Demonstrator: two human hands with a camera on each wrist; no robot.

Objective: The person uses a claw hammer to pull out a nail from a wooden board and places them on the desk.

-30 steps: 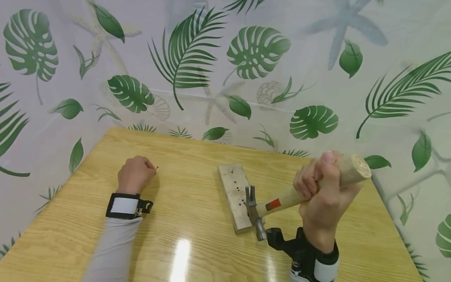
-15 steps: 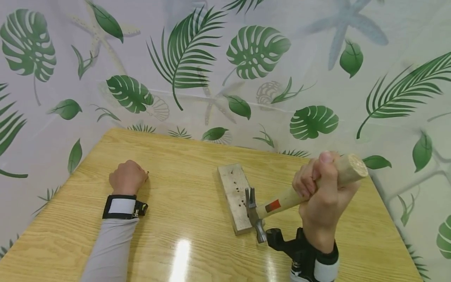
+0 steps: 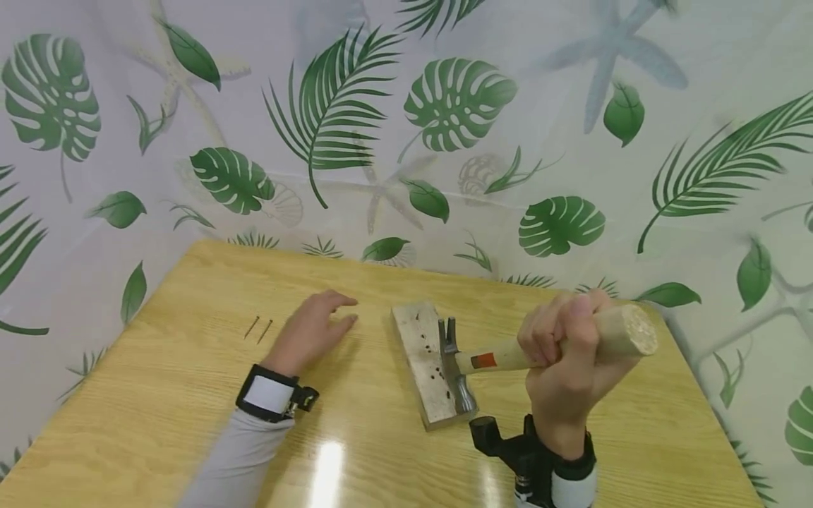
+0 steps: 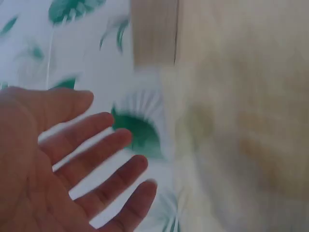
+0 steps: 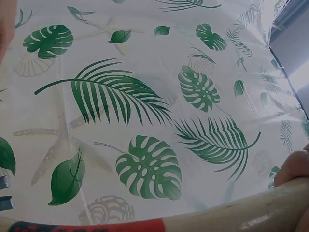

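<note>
In the head view my left hand [image 3: 309,334] is spread over the table, its thumb and fingers apart and nothing between them. Its fingertips point at a pale wooden block [image 3: 424,363] a short way to the right. Small dark marks dot the block's top. Two nails [image 3: 252,327] lie side by side to the left of this hand. My right hand [image 3: 571,353] grips a claw hammer [image 3: 504,355] by its wooden handle. The hammer's metal head overlaps the block's right edge, claw pointing away. In the right wrist view the handle [image 5: 231,216] crosses the bottom.
A yellow wood-grain table [image 3: 356,451] carries everything. Behind it hangs a white curtain [image 3: 368,176] printed with green leaves, meeting the table's far edge. Each wrist wears a black strap [image 3: 269,393] with a camera mount.
My left hand, earlier closed near the table's left side with a small nail tip showing, has opened and moved right; two nails now show behind it. The hammer head has shifted slightly.
</note>
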